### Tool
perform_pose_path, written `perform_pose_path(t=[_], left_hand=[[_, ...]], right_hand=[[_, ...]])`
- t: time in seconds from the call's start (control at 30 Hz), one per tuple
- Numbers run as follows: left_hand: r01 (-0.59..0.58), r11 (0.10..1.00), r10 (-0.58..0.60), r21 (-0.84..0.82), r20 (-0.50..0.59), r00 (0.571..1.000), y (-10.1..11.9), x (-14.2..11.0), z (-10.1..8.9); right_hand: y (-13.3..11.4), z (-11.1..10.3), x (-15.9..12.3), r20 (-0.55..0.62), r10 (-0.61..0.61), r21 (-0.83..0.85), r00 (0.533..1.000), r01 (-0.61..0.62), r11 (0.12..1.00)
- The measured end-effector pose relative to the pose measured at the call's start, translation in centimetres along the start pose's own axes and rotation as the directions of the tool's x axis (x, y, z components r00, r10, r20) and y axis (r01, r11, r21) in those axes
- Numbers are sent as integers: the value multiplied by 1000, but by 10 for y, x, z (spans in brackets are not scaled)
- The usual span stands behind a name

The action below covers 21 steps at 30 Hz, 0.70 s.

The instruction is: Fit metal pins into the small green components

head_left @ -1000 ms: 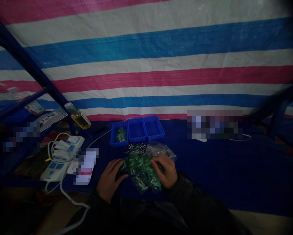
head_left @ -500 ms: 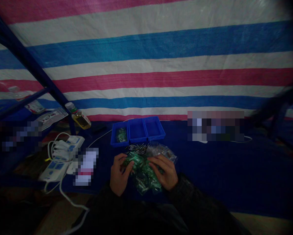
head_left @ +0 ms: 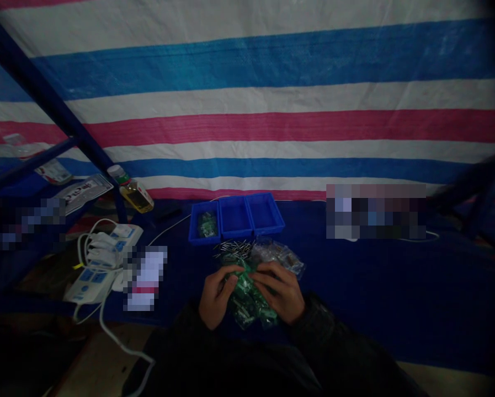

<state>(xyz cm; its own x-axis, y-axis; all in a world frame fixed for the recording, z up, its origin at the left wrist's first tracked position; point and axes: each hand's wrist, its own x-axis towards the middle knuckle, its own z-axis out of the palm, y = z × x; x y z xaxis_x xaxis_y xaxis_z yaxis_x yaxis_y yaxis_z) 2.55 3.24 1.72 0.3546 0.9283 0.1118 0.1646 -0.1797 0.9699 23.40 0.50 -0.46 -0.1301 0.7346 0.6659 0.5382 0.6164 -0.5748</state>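
A heap of small green parts in clear bags [head_left: 251,300] lies on the dark blue table cover [head_left: 375,286] right in front of me. My left hand [head_left: 214,295] and my right hand [head_left: 281,291] meet over the top of the heap, fingers curled and pinching a green piece between them. Just behind the heap lie several thin metal pins [head_left: 233,249] and a clear bag of small parts [head_left: 282,256]. Further back stand three joined blue trays [head_left: 235,217]; the left one holds green parts.
White power strips with cords [head_left: 102,259] lie at the left. A yellow-liquid bottle [head_left: 132,191] rests by a blue metal frame post [head_left: 52,105]. A striped tarp [head_left: 272,110] closes the back. The table's front edge runs near my arms.
My left hand has moved right, from the heap's left side to its top, closing toward my right hand. The view has shifted slightly.
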Motion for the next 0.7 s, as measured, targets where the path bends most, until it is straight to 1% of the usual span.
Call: perform_pose_path(t=[0.07, 0.17, 0.23, 0.33, 0.4, 0.5, 0.6, 0.63, 0.7], left_hand=[[-23, 999, 24, -49, 26, 999, -3, -1, -1], [-86, 992, 90, -92, 48, 995, -8, -1, -1], [-111, 993, 113, -44, 38, 993, -9, 1, -1], [-146, 985, 149, 88, -27, 988, -7, 3, -1], [-159, 980, 165, 121, -43, 985, -6, 3, 0], [-89, 994, 94, 61, -76, 993, -9, 2, 2], [-14, 1000, 10, -21, -170, 985, -14, 0, 5], [-7, 1000, 3, -22, -179, 984, -15, 0, 5], [-17, 1000, 19, 11, -155, 988, -15, 0, 4]], right_hand=[[0, -1, 0, -29, -5, 1, 1000, 5, 1000], [-1, -2, 1, -95, 36, 24, 995, -34, 999], [-2, -3, 2, -108, 66, 58, 992, -59, 997], [-4, -2, 2, -73, 66, 92, 995, -59, 994], [-4, -1, 0, -54, 85, 83, 995, -80, 993], [-6, -2, -2, -67, 122, 78, 990, -117, 990], [-8, -5, 0, -25, 59, 111, 998, -56, 992], [-9, -7, 2, 2, 37, 122, 999, -37, 992], [-10, -9, 4, 34, 18, 136, 999, -23, 991]])
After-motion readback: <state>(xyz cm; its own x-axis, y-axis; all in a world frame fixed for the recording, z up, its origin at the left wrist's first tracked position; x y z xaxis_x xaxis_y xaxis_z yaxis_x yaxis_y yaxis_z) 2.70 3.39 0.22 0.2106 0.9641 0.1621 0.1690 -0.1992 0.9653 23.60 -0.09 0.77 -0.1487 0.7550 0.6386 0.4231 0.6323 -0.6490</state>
